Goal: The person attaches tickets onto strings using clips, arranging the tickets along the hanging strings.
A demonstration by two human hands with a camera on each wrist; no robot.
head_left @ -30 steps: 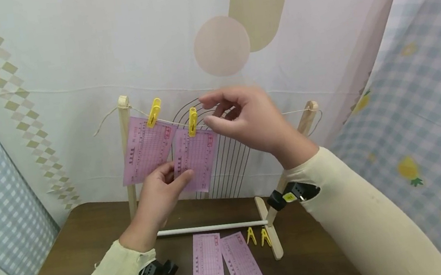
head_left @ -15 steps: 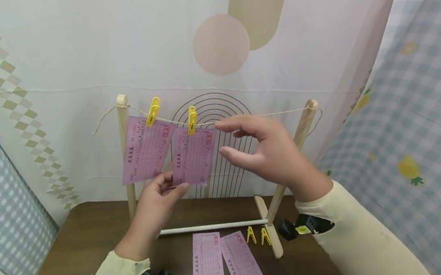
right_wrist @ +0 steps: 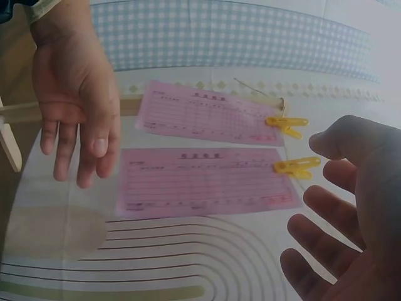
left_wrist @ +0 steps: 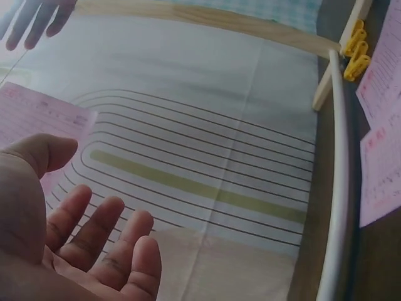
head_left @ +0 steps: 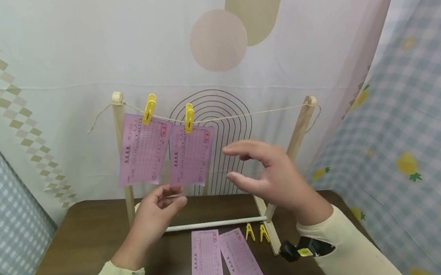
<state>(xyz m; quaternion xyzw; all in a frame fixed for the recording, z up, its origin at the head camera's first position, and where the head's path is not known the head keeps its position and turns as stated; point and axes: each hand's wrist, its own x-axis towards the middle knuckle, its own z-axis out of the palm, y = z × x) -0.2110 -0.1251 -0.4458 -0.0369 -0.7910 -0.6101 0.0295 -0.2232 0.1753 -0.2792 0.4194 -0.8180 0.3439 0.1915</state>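
Observation:
Two pink printed slips hang from a string, each under a yellow clothespin: the left slip [head_left: 142, 153] under the left clothespin [head_left: 149, 109], the right slip [head_left: 192, 155] under the other clothespin [head_left: 189, 118]. Just below the right slip is my left hand [head_left: 153, 217], its fingers relaxed and apart from the paper, holding nothing. My right hand [head_left: 270, 175] hovers right of that slip, thumb and fingers spread with nothing between them. In the right wrist view both clothespins [right_wrist: 298, 167] bite the slips' top edges at the string.
The string [head_left: 259, 112] runs between two wooden posts [head_left: 301, 126] joined by a white rod [head_left: 216, 224]. On the brown table [head_left: 80, 251] lie two more pink slips [head_left: 205, 262] and two yellow clothespins [head_left: 263, 233]. A patterned cloth [head_left: 64, 51] covers the wall behind.
My right hand has come down and away from the clothespin on the right slip, its fingers spreading. My left hand has let go of that slip and dropped below it.

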